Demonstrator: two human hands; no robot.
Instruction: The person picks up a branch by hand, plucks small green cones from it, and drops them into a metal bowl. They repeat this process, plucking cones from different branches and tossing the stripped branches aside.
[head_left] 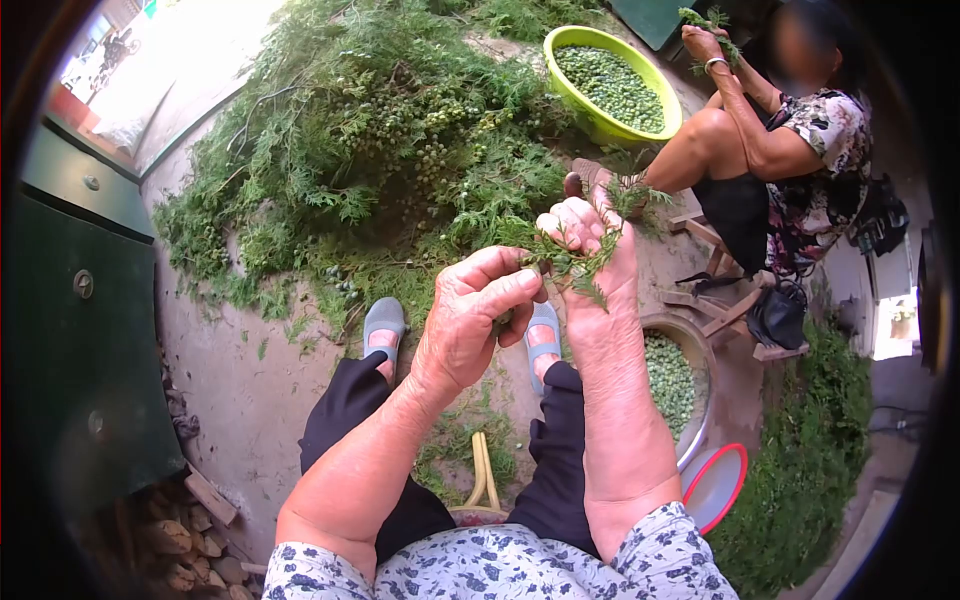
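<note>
Near the middle of the head view, my right hand (590,235) has its fingers curled round a small green sprig (575,262) with flat, feathery leaves. My left hand (480,305) is beside it, thumb and forefinger pinched together at the sprig's left end. Whatever lies under the curled fingers of my left hand is mostly hidden. Behind my hands spreads a large heap of green branches (370,130) bearing round berries. To the right of my right forearm, a metal basin (708,385) holds many pale green berries.
A yellow-green basin (560,93) full of berries stands beyond the heap. At the upper right, a seated person (820,140) holds a sprig. Wooden stools (735,315), a red-rimmed container (738,470) and more greenery lie right. Dark green cabinets (90,340) stand left, firewood below.
</note>
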